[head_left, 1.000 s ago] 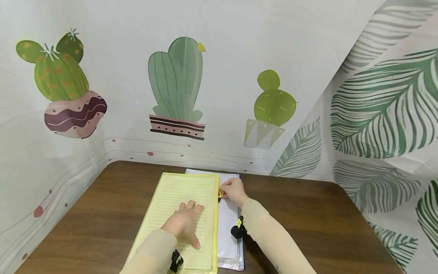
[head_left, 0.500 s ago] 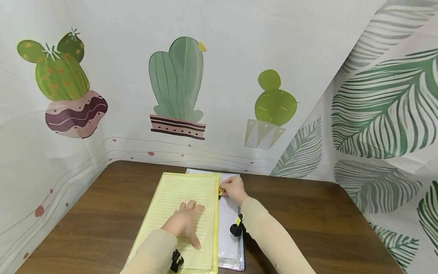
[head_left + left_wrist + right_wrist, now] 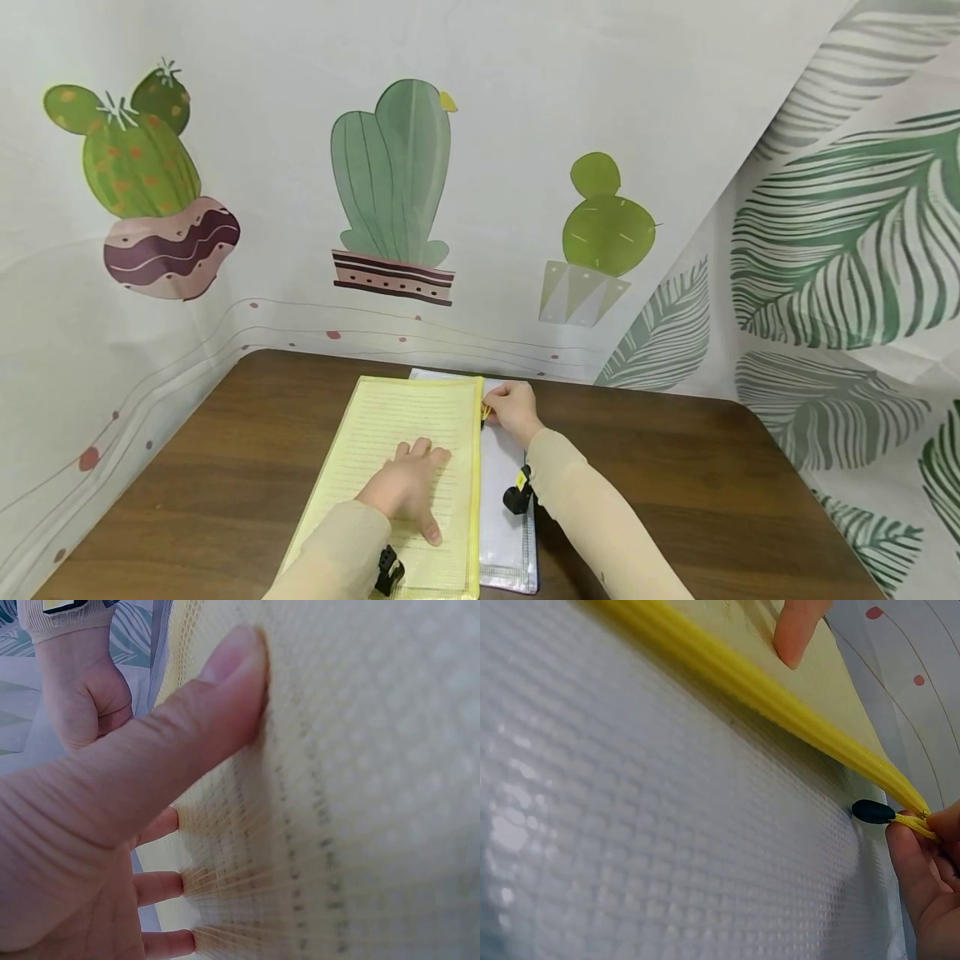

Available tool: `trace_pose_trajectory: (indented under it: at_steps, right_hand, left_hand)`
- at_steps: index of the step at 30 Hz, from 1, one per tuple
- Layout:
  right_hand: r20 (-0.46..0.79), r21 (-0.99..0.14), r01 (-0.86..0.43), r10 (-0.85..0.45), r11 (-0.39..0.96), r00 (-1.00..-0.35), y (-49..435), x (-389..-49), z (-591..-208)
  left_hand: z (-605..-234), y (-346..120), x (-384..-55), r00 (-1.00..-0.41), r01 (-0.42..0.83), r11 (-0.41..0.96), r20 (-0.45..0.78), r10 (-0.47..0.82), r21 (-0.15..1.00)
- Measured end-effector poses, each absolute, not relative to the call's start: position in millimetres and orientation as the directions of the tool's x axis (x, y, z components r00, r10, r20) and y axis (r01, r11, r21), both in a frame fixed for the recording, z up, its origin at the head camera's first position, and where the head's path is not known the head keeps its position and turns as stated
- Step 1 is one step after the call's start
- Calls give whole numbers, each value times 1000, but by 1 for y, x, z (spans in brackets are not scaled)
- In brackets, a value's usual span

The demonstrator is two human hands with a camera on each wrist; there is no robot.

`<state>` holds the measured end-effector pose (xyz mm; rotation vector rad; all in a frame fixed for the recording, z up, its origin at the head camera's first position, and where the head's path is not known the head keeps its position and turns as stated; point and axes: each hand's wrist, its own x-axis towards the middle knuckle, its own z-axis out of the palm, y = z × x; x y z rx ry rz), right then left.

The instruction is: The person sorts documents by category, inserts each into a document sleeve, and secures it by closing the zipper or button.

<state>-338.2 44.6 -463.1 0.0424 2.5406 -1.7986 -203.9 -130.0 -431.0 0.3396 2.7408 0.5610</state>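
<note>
A yellow mesh zip pouch [image 3: 405, 402] with a printed sheet inside lies on the table. My left hand [image 3: 408, 483] rests spread on it; in the left wrist view the thumb [image 3: 236, 682] and fingertips touch the mesh. My right hand [image 3: 513, 411] pinches the zipper pull [image 3: 911, 820], a yellow cord with a black tip, near the far end of the yellow zipper [image 3: 780, 712] along the pouch's right edge. The zipper looks closed along the stretch visible in the right wrist view. The slider itself is mostly hidden by the fingers.
A white mesh pouch [image 3: 502, 483] with a dark blue edge lies partly beneath the yellow one, sticking out to the right. Brown wooden table [image 3: 675, 483] surrounds both. Behind stands a wall covering [image 3: 495, 167] printed with cacti and leaves.
My right hand has slid a little way along the zipper toward the pouch's far corner, carrying the pull with it. The left hand stays in place on the pouch.
</note>
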Motion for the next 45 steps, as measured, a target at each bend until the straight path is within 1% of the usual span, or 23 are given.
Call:
trace_pose_trajectory:
  at_steps: [7, 15, 21, 26, 35, 45]
  right_hand:
    - [11, -945, -12, -4, 328, -1000, 44, -337, -458]
    - [-15, -937, 20, 16, 350, -1000, 43, -342, -460]
    - [-12, -944, 17, 18, 331, -1000, 43, -343, -459]
    - [-7, -940, 15, 23, 340, -1000, 41, -344, -456]
    - [-34, -947, 45, 39, 317, -999, 38, -348, -456]
    - [-21, -941, 34, 41, 337, -999, 38, -352, -453]
  left_hand:
    - [-430, -130, -204, -923, 165, 898, -257, 286, 407]
    - [-432, -130, -203, -920, 156, 889, -265, 290, 430]
    - [-432, -130, -203, -918, 160, 889, -265, 293, 430]
    - [-432, -130, -204, -920, 161, 895, -265, 289, 416]
    - [-432, -130, -203, -917, 156, 890, -271, 292, 429]
    - [-430, -130, -202, -917, 162, 888, -266, 297, 430]
